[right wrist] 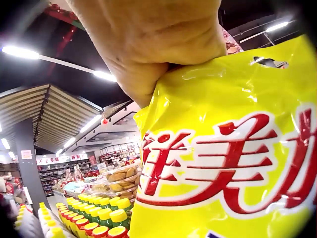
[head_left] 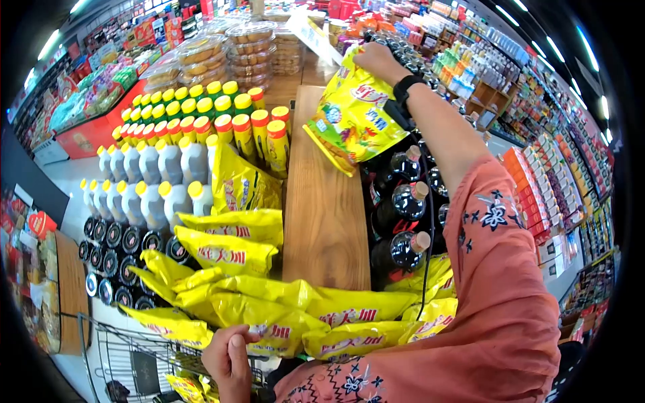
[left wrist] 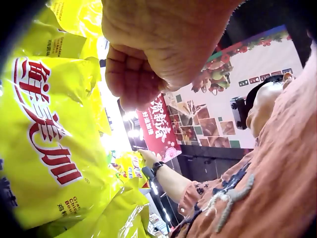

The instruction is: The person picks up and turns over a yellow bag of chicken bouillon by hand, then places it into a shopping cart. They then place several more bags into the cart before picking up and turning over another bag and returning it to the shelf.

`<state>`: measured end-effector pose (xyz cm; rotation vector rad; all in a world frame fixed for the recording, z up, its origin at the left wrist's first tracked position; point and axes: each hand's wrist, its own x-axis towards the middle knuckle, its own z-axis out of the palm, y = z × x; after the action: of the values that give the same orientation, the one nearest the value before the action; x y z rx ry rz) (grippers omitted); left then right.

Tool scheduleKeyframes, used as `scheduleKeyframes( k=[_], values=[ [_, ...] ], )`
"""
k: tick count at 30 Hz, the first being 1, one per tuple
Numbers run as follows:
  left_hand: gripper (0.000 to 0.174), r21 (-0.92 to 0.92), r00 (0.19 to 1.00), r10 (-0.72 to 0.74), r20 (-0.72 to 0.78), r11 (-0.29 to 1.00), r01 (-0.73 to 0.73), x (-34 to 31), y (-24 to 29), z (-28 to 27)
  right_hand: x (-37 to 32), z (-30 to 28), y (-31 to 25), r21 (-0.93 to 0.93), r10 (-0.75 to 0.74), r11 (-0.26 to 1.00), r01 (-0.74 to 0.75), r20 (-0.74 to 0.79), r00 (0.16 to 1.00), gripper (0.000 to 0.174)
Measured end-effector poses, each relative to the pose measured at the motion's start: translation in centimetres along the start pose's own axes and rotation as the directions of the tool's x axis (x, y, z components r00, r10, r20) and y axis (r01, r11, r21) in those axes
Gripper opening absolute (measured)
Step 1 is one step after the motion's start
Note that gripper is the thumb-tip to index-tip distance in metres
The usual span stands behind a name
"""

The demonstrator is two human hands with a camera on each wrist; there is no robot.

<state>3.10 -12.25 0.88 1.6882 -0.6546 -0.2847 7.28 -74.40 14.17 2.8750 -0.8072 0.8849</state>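
1 yellow bag with red lettering hangs from the right hand, above the far part of the wooden surface; whether its lower edge touches the wood I cannot tell. The fingers of that hand are clamped on the bag's top edge, and 1 hanging hole shows near an upper corner. The right arm reaches forward and up, with 1 black band at the wrist and 1 loose coral sleeve above the elbow. Left of the wood, 1 yellow pouch stands upright, and 2 more, an upper pouch and a lower pouch, lean in front of it. Further yellow packs overlap along the near edge, too crowded to count. On the right, 3 dark bottles with tan caps stand nearest the wood, with more beyond. Pale jugs with yellow caps stand in 2 rows at the left. The left hand is low and near, beside the near packs, its fingers together, loosely bent and holding nothing. Below it is 1 wire cart.
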Motion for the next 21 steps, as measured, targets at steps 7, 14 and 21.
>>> scheduleKeyframes(
  k=[7, 14, 21],
  values=[
    [0.025, -0.027, 0.998, -0.015, -0.054, 1.000, 0.014, -3.5, 0.7, -0.4, 0.4, -4.2, 0.0, -0.153, -0.232, 0.963, 0.223, -0.039, 0.972, 0.049],
    [0.018, 0.006, 0.990, 0.045, -0.130, 0.999, -0.044, -7.1, 1.2, -0.4, -4.4, -14.6, -10.5, 0.082, -0.309, 0.948, 0.309, -0.006, 0.951, 0.030],
    [0.023, 0.011, 0.977, 0.061, -0.204, 0.998, -0.060, -11.0, 1.6, -0.2, -8.0, -22.5, -19.2, 0.261, -0.394, 0.883, 0.390, -0.039, 0.918, 0.034]
  ],
)
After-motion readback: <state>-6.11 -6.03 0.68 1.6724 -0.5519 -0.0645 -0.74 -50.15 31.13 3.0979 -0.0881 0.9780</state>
